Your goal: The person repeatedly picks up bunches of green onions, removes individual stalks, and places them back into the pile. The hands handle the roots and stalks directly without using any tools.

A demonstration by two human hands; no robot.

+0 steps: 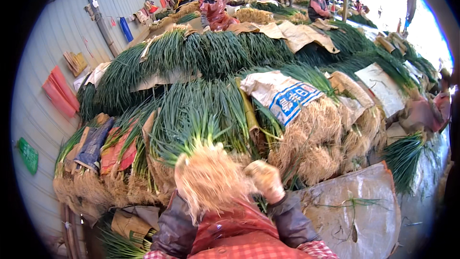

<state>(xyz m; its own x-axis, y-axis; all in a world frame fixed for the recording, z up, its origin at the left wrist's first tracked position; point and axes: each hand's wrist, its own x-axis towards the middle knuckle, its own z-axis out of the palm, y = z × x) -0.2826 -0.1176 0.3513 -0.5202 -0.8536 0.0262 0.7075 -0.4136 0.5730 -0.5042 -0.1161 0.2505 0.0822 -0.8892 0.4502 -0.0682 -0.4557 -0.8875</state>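
A bundle of green onions (212,176) is held up in front of my chest, its pale roots towards me and its green leaves pointing away. My left hand (182,164), in a pale glove, grips the bundle's left side and is mostly hidden by the roots. Just right of the roots is my gloved right hand (266,180). Its fingers look curled, but motion blur hides whether they hold anything or touch the roots. Beyond the bundle lies a pile of green onions (205,104) with long dark leaves.
A printed woven sack (284,93) covers onions with thick roots (312,136) at right. A worn sheet (352,205) lies at lower right. Another leafy row (215,50) stretches behind. A person in a red apron (215,10) is beyond it. A corrugated metal wall (46,79) stands left.
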